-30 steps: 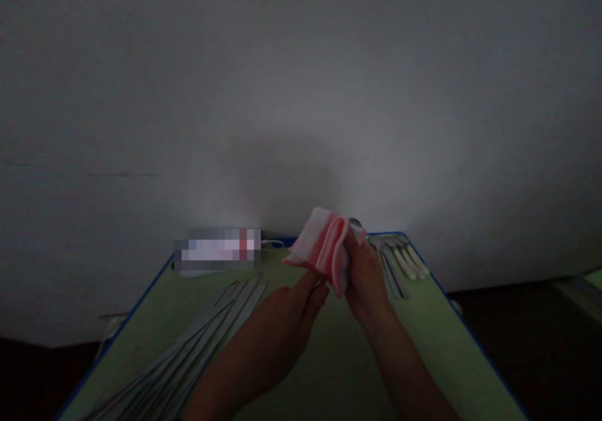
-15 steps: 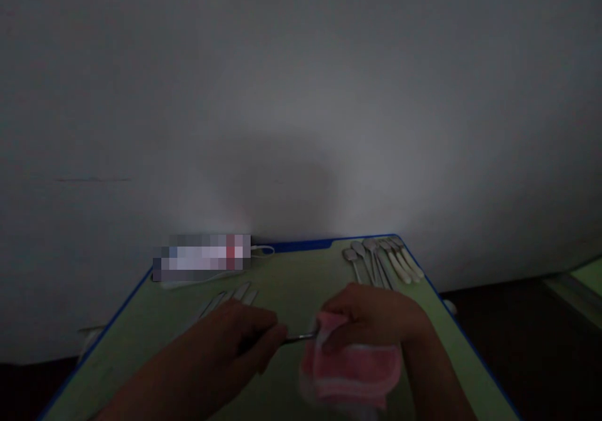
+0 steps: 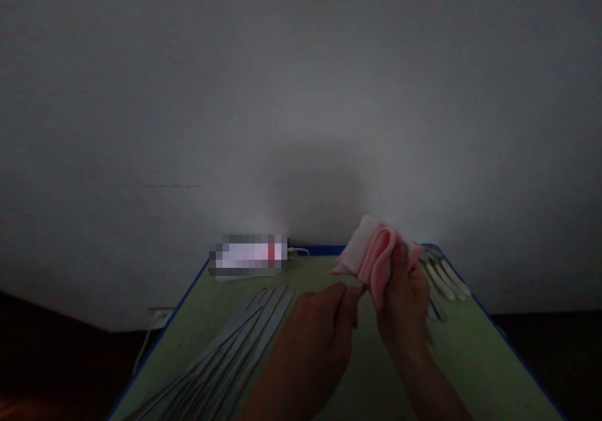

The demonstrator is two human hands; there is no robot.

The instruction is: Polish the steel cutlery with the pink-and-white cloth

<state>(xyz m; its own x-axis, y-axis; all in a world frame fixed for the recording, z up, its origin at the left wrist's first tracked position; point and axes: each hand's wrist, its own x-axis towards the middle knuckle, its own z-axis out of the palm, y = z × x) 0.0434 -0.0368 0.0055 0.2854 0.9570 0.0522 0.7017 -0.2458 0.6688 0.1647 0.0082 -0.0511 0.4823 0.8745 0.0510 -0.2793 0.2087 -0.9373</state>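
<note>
My left hand (image 3: 324, 324) is closed around the end of a thin metal piece of cutlery (image 3: 362, 288). Only a short stretch of its shaft shows, so I cannot tell whether it is a spoon, fork or knife. A folded pink and white cloth (image 3: 364, 251) covers its other end. My right hand (image 3: 404, 295) grips that cloth, pressing it around the hidden part. Below and left of my left hand, several metal table knives (image 3: 230, 346) lie fanned on the table. Beyond my right hand, cutlery with pale handles (image 3: 444, 277) lies at the far right, partly covered by the hand.
The green tabletop (image 3: 357, 383) has a blue edge and stands against a grey wall (image 3: 301, 82). At the back left sits a blurred-out device (image 3: 249, 258) with a white cable (image 3: 298, 253). A socket (image 3: 162, 317) with a cord is on the wall at left.
Both hands have lifted the cloth and cutlery upward, and the right hand has turned upright. The view has swung left, so the knives at left show more fully.
</note>
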